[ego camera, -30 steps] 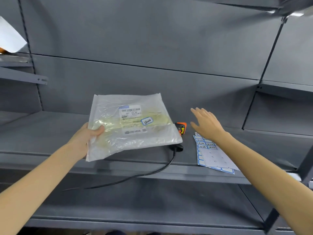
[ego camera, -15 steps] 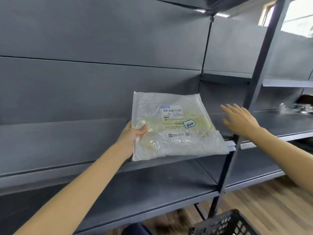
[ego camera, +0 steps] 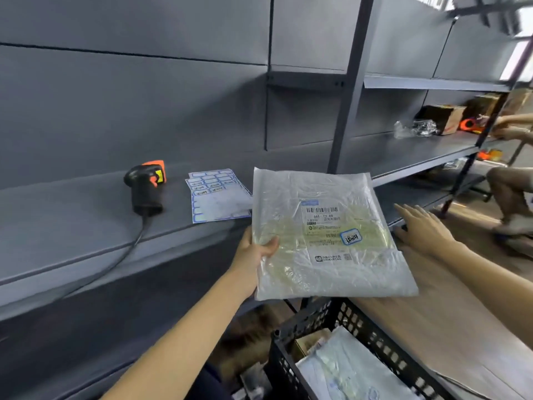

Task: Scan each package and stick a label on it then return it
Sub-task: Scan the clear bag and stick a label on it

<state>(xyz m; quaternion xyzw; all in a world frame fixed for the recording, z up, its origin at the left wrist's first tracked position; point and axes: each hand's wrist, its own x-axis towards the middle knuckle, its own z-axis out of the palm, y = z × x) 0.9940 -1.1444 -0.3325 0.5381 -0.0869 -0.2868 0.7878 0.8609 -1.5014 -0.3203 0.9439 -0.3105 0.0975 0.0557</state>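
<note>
- L hand [ego camera: 253, 256] grips the package [ego camera: 326, 235] at its left edge, thumb on top, fingers hidden under it; pkg is held flat in the air, in front of the shelf edge and above the black basket [ego camera: 331, 321].
- Pkg = clear/whitish plastic mailer w/ a printed barcode label [ego camera: 322, 216] on top and a small blue-bordered sticker [ego camera: 350, 237] w/ handwriting, lower right of the barcode.
- R hand [ego camera: 424, 229] is spread flat, fingers straight, palm down, holding nothing; it sits just beside the pkg's right edge. Can't tell if it touches.
- Scanner [ego camera: 146, 186], black w/ orange trim, rests on the grey shelf [ego camera: 72, 215], cable [ego camera: 121, 256] trailing off over the front edge.
- Sticker sheet [ego camera: 217, 194] lies on the shelf between scanner and pkg; the pkg's top left corner overlaps the sheet from this angle.
- Basket on the floor holds more plastic mailers [ego camera: 346, 368].
- Far right: boxes [ego camera: 444, 118] and a bagged item [ego camera: 415, 129] on another shelf; another person's arm [ego camera: 516, 127] and leg [ego camera: 510, 192] show there.
</note>
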